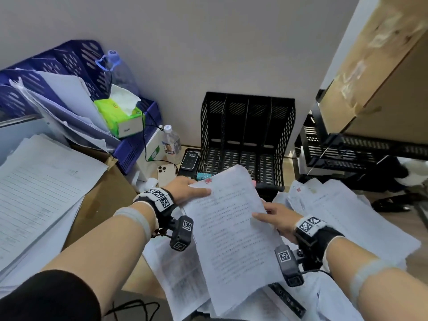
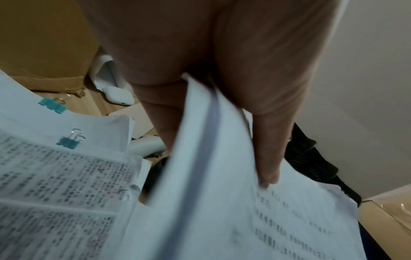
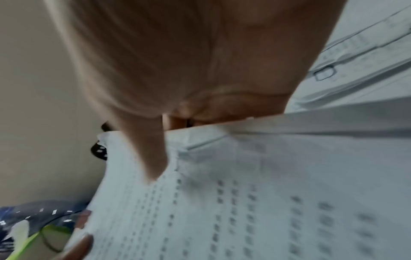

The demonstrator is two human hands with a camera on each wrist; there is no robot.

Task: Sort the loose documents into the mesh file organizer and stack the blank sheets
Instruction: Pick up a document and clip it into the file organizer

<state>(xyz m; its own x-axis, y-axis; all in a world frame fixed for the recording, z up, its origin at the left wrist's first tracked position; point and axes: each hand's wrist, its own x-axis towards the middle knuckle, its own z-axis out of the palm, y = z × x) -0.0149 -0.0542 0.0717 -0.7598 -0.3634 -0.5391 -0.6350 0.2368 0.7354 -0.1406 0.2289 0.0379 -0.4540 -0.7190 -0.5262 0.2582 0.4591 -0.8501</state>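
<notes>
I hold a clipped, printed document (image 1: 231,228) tilted above the desk, a red binder clip (image 1: 208,181) at its top left corner. My left hand (image 1: 190,189) pinches its upper left edge, thumb on top (image 2: 266,179) and fingers underneath. My right hand (image 1: 275,216) pinches the right edge, thumb on the printed face (image 3: 153,168). The black mesh file organizer (image 1: 247,137) stands against the wall just beyond the document, its slots bare. More loose printed documents (image 1: 347,216) lie spread at the right and under the held one (image 1: 178,274).
A cardboard box (image 1: 104,200) topped with lined sheets (image 1: 39,193) sits at left. Blue trays (image 1: 53,66), a tissue box (image 1: 120,117), a water bottle (image 1: 171,142), two phones (image 1: 166,174) and teal binder clips (image 2: 66,142) crowd the back left. A black rack (image 1: 361,144) stands right.
</notes>
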